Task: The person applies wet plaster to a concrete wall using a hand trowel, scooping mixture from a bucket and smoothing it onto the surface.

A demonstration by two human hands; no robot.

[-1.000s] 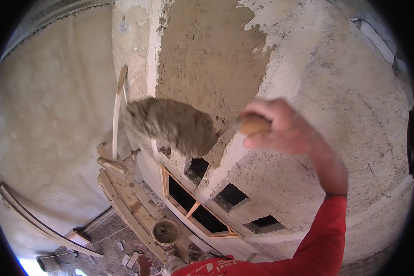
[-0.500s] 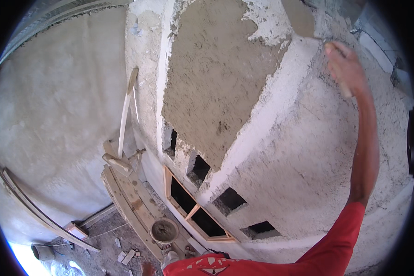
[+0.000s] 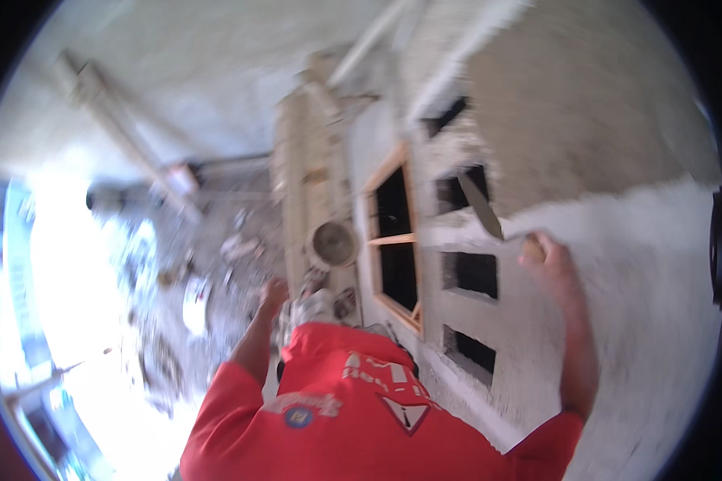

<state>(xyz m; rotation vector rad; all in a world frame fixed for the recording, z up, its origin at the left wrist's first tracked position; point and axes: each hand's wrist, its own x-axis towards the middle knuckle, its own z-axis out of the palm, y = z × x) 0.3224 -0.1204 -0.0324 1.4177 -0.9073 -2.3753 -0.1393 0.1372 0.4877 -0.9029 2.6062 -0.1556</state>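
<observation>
My right hand (image 3: 552, 263) is wrapped round the wooden handle of a pointed trowel (image 3: 483, 210). The blade points up and left, in front of one of the square dark openings in the wall. Grey-brown wet-looking plaster (image 3: 569, 104) covers the wall above and beyond that hand. My left hand (image 3: 274, 293) hangs low beside the plank platform, and motion blur hides how its fingers lie. Near my feet a round bucket (image 3: 354, 244) stands on the planks, with grey material inside.
The plank platform (image 3: 297, 168) runs away from me along the wall. A wooden window frame (image 3: 393, 239) with dark panes is set beside it. Below left lies rubble-strewn ground (image 3: 241, 244). A long timber (image 3: 116, 128) leans at the far left wall, and bright light enters at left.
My view has swung left and down toward the platform and ground. My right hand has brought the trowel down from high on the wall to the openings. My left arm shows more fully.
</observation>
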